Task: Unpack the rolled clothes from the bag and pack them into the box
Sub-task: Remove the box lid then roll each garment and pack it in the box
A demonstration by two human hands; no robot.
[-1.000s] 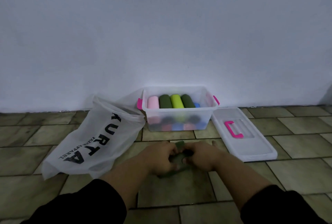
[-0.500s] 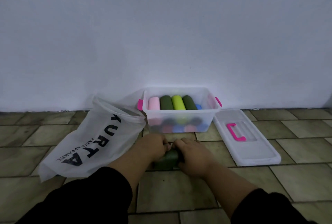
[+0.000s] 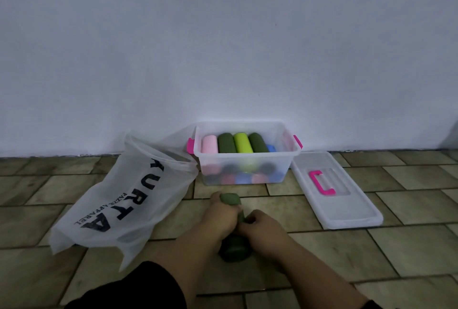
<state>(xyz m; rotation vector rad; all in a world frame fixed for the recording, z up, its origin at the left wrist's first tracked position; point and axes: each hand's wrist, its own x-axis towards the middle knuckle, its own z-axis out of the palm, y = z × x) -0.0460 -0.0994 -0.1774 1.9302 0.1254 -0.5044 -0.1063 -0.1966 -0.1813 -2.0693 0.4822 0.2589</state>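
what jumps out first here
The clear box by the wall is packed with bright rolls. In front of it the left hand and right hand grip a green roll. A white bag lies left of the box, its lid right.

A plain white wall [image 3: 223, 35] fills the upper half of the frame, dimly and evenly lit. Below it, a floor [image 3: 409, 246] of greenish-brown rectangular tiles with dark joints spans the lower half.
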